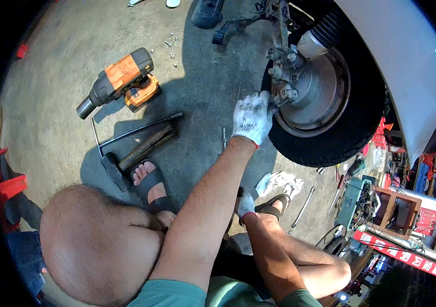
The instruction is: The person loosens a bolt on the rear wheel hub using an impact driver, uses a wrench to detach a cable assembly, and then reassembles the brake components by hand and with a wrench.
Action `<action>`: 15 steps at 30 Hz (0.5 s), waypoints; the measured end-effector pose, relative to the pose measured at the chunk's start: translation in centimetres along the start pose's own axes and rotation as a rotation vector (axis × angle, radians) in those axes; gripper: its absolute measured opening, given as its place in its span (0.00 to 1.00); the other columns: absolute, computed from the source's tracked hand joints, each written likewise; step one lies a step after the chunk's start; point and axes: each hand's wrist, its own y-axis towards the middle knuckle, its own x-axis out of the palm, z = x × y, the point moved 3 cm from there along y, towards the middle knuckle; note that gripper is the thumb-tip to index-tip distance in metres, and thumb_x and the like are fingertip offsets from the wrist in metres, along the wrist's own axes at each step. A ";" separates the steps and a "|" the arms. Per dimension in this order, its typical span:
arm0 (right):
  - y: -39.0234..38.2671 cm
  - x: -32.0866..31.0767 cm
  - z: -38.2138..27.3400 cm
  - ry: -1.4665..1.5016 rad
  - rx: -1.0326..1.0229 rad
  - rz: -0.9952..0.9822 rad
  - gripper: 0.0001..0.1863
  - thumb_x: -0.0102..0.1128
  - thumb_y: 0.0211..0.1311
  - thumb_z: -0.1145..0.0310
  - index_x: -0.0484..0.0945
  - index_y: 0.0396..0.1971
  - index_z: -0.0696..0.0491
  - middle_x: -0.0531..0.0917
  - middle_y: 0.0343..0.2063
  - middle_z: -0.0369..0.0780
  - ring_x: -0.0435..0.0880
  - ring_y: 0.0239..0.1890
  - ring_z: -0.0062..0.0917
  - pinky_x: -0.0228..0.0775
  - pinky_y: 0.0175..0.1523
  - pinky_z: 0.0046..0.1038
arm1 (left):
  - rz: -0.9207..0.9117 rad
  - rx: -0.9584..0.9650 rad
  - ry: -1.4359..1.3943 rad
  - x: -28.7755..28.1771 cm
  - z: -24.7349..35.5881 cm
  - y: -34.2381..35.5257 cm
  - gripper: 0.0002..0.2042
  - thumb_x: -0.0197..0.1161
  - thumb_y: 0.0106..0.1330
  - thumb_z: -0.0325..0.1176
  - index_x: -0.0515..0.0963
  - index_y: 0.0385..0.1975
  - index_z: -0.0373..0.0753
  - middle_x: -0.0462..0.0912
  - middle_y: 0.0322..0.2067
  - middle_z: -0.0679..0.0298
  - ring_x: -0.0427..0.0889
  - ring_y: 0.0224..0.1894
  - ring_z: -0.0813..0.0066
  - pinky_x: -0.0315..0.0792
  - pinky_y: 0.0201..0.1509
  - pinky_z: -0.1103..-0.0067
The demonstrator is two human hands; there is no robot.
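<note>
My left hand (252,116), in a white knit work glove, reaches up to the edge of the metal brake and suspension parts (285,77) on a vehicle wheel. Its fingers are curled in against the lower bracket; what they hold is hidden. Behind those parts sits a grey metal disc (320,94) inside the black tyre (325,153). My right hand (244,203), gloved too, is low beside my sandalled right foot (276,206), partly behind my left arm. Its fingers are too hidden to tell their state.
On the concrete floor at left lie an orange and black impact wrench (126,77), a cross-shaped lug wrench (141,133) and a wooden-handled hammer (143,148). Loose bolts (172,46) are scattered farther off. A spanner (304,207), a white cloth (279,183) and a green toolbox (355,202) are at right.
</note>
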 end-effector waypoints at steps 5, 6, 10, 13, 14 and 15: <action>-0.4 0.0 -0.1 -0.094 0.078 -0.087 0.17 0.56 0.56 0.61 0.79 0.37 0.59 0.82 0.34 0.54 0.81 0.40 0.49 0.72 0.44 0.42 | 0.006 0.040 0.001 -0.4 -0.3 0.8 0.13 0.61 0.57 0.37 0.72 0.39 0.41 0.78 0.36 0.56 0.78 0.43 0.56 0.69 0.45 0.63; -0.2 -0.1 -0.1 -0.103 0.069 -0.096 0.17 0.56 0.56 0.62 0.79 0.38 0.60 0.82 0.34 0.54 0.81 0.40 0.49 0.72 0.44 0.42 | -0.006 0.038 -0.004 -0.2 -0.3 0.8 0.13 0.62 0.57 0.37 0.72 0.40 0.41 0.78 0.37 0.56 0.77 0.43 0.56 0.69 0.46 0.63; 0.1 -2.7 -3.5 0.210 0.094 0.121 0.14 0.57 0.55 0.68 0.78 0.37 0.62 0.82 0.33 0.53 0.82 0.38 0.43 0.74 0.44 0.38 | -0.032 0.001 -0.054 -0.5 -1.1 -0.5 0.17 0.62 0.57 0.38 0.72 0.43 0.36 0.76 0.43 0.49 0.74 0.49 0.51 0.67 0.53 0.62; 2.0 -6.6 -6.1 0.857 0.221 0.109 0.10 0.56 0.58 0.73 0.78 0.38 0.60 0.83 0.33 0.45 0.82 0.35 0.28 0.74 0.40 0.29 | -0.113 -0.128 -0.179 0.3 -1.0 -1.0 0.20 0.60 0.59 0.37 0.72 0.48 0.33 0.74 0.48 0.45 0.72 0.54 0.49 0.65 0.59 0.63; 2.1 -8.1 -8.7 0.999 0.155 0.160 0.09 0.54 0.61 0.74 0.78 0.40 0.59 0.82 0.33 0.41 0.80 0.34 0.23 0.73 0.39 0.25 | -0.097 -0.169 -0.202 0.6 -2.4 -1.3 0.20 0.59 0.59 0.37 0.72 0.49 0.34 0.75 0.48 0.46 0.72 0.54 0.50 0.65 0.59 0.63; 2.2 -10.1 -11.3 1.138 0.090 0.220 0.10 0.51 0.64 0.75 0.78 0.42 0.58 0.81 0.33 0.38 0.78 0.33 0.18 0.72 0.37 0.21 | -0.084 -0.209 -0.231 0.7 -3.2 -1.5 0.19 0.59 0.60 0.36 0.72 0.49 0.34 0.75 0.49 0.46 0.73 0.54 0.50 0.66 0.58 0.63</action>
